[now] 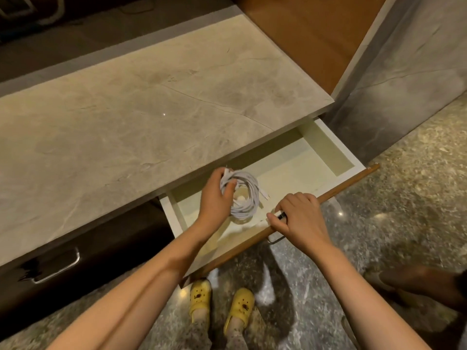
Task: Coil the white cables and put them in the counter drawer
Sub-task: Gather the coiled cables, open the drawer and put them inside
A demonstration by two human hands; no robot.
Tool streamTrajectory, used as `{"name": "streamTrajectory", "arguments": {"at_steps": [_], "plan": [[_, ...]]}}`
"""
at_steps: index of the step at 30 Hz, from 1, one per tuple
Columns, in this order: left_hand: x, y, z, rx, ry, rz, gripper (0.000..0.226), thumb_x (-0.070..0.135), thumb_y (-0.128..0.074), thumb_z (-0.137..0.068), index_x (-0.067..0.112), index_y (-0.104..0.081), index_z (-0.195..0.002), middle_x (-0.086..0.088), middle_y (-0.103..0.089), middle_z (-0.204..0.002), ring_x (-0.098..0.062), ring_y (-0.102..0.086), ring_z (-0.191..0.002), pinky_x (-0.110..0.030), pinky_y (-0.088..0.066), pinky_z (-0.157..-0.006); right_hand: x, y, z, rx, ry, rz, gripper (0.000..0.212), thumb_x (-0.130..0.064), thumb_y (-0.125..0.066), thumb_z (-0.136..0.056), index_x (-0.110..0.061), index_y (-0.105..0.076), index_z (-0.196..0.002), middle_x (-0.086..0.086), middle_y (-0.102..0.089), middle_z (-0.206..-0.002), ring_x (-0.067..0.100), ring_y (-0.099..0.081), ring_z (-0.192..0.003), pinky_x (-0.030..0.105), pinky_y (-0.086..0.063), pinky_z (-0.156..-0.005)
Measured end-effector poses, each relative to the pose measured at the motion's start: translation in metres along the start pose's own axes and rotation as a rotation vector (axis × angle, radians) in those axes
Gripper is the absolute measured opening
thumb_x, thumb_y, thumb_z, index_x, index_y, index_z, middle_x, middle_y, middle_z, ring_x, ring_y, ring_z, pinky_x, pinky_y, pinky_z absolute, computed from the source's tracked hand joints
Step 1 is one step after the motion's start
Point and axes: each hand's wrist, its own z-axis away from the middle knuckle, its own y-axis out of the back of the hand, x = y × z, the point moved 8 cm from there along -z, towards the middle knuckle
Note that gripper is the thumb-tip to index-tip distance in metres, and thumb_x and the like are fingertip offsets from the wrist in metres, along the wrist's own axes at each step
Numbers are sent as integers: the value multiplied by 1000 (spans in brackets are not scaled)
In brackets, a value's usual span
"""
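Left hand [214, 195] holds coiled white cables [243, 198] over open drawer [336, 147]; right hand [300, 218] grips its front.

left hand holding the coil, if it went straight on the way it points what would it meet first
Probably the front edge of the counter, just past the white cables that the left hand grips over the open drawer. Depth is unclear: held lower, it could slip under the counter.

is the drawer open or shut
Open: the drawer is pulled out beneath the counter, right hand gripping its front, left hand holding cables over it.

Glossy marble countertop [151, 102], wood-fronted drawer [328, 193].
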Motion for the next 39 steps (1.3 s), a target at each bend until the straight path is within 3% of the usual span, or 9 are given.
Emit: {"name": "streamTrajectory", "arguments": {"at_steps": [5, 9, 14, 21, 26, 28, 31, 36, 39], "plan": [[-54, -53, 3, -181, 247, -56, 20, 22, -45, -96, 15, -48, -115, -6, -58, -112, -21, -57, -97, -32, -48, -84, 3, 2, 11, 2, -14, -10, 44, -53, -38, -83, -19, -64, -75, -6, -60, -73, 20, -55, -77, 31, -29, -80], [-72, -70, 4, -276, 255, -199, 20, 26, -41, -96, 14, -48, -111, -12, -53, -120, -24, -49, -109, -35, -40, -92, 3, 3, 16, 30, 9, 15, 39, -50, -44, -82, -18, -64, -73, -5, -60, -70, 21, -57, -73, 31, -30, -77], [-64, -62, 7, -312, 247, -308, 68, 40, -50, -91, 13, -20, -146, -8, -24, -154, -29, -19, -140, -41, -20, -114, 3, 3, 13, 35, 18, 10, 39, -51, -44, -82, -19, -64, -73, -5, -60, -70, 21, -57, -73, 32, -31, -77], [9, -39, 73, -435, -123, -270, 42, 29, -46, -96, 22, -43, -137, -1, -48, -139, -16, -42, -128, -27, -29, -109, 0, 0, -5, 44, 2, -11, 41, -52, -40, -84, -20, -64, -73, -6, -61, -72, 18, -54, -75, 30, -27, -79], [2, -45, 80, -376, -265, -475, 49, 21, -46, -95, 31, -32, -141, 6, -42, -144, -11, -39, -129, -21, -30, -105, -7, 4, -29, 85, -12, -176, 40, -40, -34, -88, -18, -66, -78, -5, -64, -80, 14, -55, -82, 26, -27, -82], [-2, -43, 72, -360, -300, -525, 60, 12, -52, -91, 31, -29, -143, 4, -41, -145, -14, -37, -132, -27, -32, -106, 4, 15, -31, 195, -153, -497, 30, -26, -37, -93, -17, -65, -87, -5, -63, -91, 7, -50, -91, 16, -28, -83], [-2, -37, 63, -341, -289, -519, 62, 7, -51, -91, 29, -30, -144, 4, -41, -147, -15, -35, -135, -29, -29, -110, 31, 18, 9, 528, -667, -813, 21, -9, -40, -96, -10, -61, -101, 2, -55, -104, 2, -47, -93, 4, -34, -81], [1, -35, 57, -293, -314, -514, 51, 15, -51, -94, 26, -36, -142, 3, -45, -144, -15, -39, -132, -24, -28, -108, 21, -75, 36, 263, -1170, -1105, 22, -3, -43, -94, -8, -61, -106, 22, -63, -104, 29, -61, -89, 44, -54, -86], [2, -32, 52, -299, -333, -487, 51, 7, -53, -90, 21, -43, -139, -2, -51, -138, -18, -44, -128, -21, -26, -105, 24, -95, 34, 326, -1322, -1244, 28, 6, -43, -91, -17, -60, -87, 21, -63, -104, 35, -63, -89, 43, -56, -79]]}}
